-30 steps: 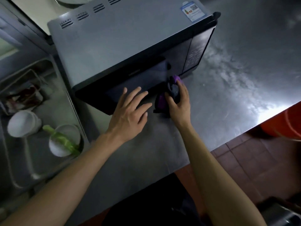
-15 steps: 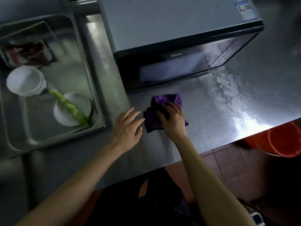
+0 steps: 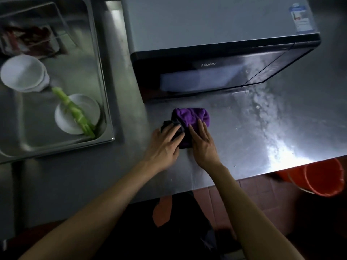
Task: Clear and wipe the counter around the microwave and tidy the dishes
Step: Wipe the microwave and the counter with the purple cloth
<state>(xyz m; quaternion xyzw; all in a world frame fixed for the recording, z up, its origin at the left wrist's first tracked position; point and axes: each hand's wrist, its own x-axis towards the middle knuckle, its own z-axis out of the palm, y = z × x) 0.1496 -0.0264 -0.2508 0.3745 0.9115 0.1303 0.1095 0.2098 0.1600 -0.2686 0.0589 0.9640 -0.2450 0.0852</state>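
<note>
Purple cloth (image 3: 189, 117) lies before microwave (image 3: 216, 53) marked "Haier".

hands (image 3: 185, 144) on purple cloth (image 3: 190, 117), steel counter (image 3: 262, 132)

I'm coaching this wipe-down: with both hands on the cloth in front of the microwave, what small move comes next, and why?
Probably sweep the purple cloth rightward. Both the left hand and right hand press it flat on the counter, and smeary, wet-looking streaks show to its right, below the microwave.
</note>
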